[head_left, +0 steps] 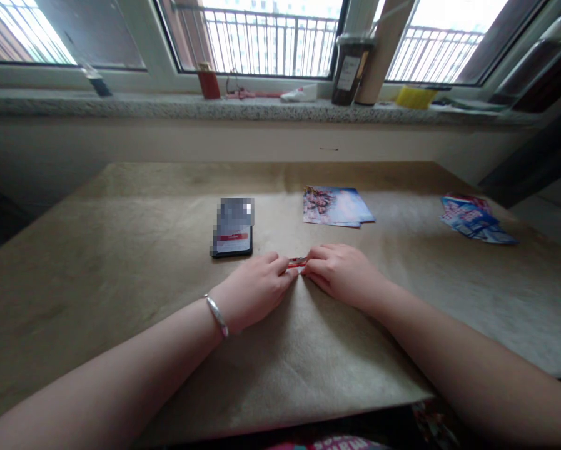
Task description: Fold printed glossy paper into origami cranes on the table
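On the paper-covered table [121, 262], both hands, left hand [254, 290] and right hand [341, 272], knuckles up, pinch a small red paper [298, 262].

looks like a home: a table [121, 250] covered in brown paper under a window [261, 37] with balcony railings, a cluttered stone sill [167, 107], a phone [233, 228].

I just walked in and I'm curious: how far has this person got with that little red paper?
It looks well along: the small red paper piece is already down to a narrow strip. Right now the left hand and right hand pinch it from either side on the brown paper sheet. Two stacks of printed sheets lie untouched farther off, beside a phone.
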Motion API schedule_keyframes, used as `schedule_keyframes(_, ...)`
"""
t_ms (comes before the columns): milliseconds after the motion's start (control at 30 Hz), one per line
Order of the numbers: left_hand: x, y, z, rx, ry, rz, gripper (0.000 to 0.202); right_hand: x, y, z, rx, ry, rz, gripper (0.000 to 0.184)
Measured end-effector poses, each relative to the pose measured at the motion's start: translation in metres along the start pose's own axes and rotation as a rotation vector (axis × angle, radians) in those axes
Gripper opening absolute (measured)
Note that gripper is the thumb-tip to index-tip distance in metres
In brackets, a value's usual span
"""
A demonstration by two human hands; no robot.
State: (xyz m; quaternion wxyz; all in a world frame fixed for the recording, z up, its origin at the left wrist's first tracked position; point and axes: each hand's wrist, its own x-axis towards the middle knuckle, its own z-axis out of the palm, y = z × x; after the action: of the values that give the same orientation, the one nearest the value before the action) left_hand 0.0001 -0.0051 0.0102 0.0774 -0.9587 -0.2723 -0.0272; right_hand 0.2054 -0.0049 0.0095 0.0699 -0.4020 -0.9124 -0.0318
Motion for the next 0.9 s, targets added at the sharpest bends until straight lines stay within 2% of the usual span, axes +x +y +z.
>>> schedule_keyframes(300, -0.001, -0.005, -0.001, -0.061, 0.001, 0.000, 0.027, -0.006, 0.009, 0.004, 0.069, 0.020, 0.020, 0.025)
schedule_keyframes(533, 0.001, -0.001, -0.001, -0.053, -0.017, -0.030, 0.024, -0.001, 0.002, 0.000, 0.045, -0.002, 0.038, 0.025)
schedule_keyframes(900, 0.000, 0.000, -0.002, -0.097, 0.065, -0.076, 0.025, -0.008, 0.015, 0.005, 0.179, 0.018, 0.049, 0.017)
